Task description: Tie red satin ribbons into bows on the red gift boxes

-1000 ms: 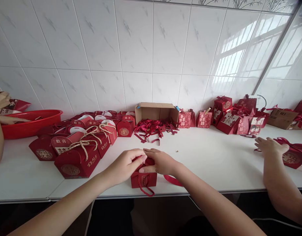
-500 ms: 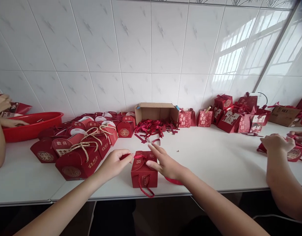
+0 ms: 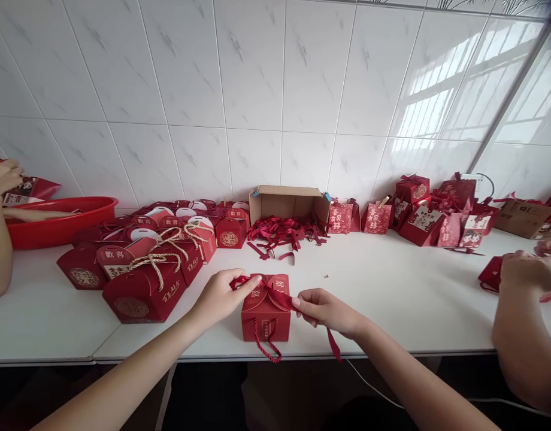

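Observation:
A small red gift box (image 3: 265,323) with gold characters stands near the table's front edge, its twisted cord handle (image 3: 267,350) hanging down the front. Across the top runs a red ribbon (image 3: 279,297). My left hand (image 3: 224,298) pinches one end of it at the box's upper left. At the right, my right hand (image 3: 327,311) grips the other stretch between thumb and fingers, and its loose tail dangles below that hand. Where the ribbon crosses at the middle of the lid, I cannot tell whether it is knotted.
Finished-looking red boxes with beige cord bows (image 3: 143,293) crowd the left, beside a red basin (image 3: 78,221). A cardboard box (image 3: 288,200) spills cut ribbons at the wall. More red boxes (image 3: 419,221) are piled right. Other people's hands (image 3: 524,272) work at both sides.
My right hand has moved from above the lid to the right and closed on the ribbon, which is now drawn out from the box. My left hand keeps its pinch.

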`<move>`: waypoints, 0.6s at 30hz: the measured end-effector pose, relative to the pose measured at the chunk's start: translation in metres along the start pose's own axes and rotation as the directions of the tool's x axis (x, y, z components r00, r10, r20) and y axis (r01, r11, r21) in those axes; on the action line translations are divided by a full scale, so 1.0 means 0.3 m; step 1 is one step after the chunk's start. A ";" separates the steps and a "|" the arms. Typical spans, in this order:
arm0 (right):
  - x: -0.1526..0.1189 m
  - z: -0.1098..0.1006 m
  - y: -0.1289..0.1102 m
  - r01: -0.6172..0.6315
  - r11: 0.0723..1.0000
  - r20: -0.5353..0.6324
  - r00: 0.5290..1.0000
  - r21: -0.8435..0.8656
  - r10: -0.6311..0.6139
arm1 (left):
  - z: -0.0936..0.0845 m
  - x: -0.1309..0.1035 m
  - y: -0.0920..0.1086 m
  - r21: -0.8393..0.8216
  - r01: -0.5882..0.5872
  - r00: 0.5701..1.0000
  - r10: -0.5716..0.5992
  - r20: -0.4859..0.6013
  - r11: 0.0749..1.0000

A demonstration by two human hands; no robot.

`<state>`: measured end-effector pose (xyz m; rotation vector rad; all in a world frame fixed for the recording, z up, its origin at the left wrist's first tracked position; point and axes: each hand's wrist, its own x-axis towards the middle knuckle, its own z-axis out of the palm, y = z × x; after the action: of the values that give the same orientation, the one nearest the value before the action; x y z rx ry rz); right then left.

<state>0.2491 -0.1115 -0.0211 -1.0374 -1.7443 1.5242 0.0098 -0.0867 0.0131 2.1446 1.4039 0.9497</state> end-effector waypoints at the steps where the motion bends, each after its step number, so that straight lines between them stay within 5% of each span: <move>1: 0.005 -0.008 0.005 0.038 0.998 0.003 0.999 0.041 -0.038 | 0.003 0.007 -0.001 0.031 -0.011 1.000 0.011 -0.013 0.999; 7: 0.009 -0.059 0.068 0.047 0.996 -0.060 0.997 0.071 -0.042 | -0.012 0.042 -0.052 0.267 -0.070 0.996 0.082 -0.031 0.961; 13: -0.046 -0.087 0.103 -0.012 0.990 -0.074 0.997 0.144 0.023 | -0.044 0.013 -0.092 0.219 -0.102 0.994 0.090 0.066 0.970; 18: -0.078 -0.118 0.096 0.224 0.923 -0.217 0.963 0.314 -0.160 | -0.075 -0.020 -0.077 0.292 -0.177 0.981 0.146 0.124 0.940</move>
<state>0.2958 -0.1120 -0.0423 -0.7823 -1.3526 1.4803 -0.0228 -0.0835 0.0115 2.5287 1.4158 0.7054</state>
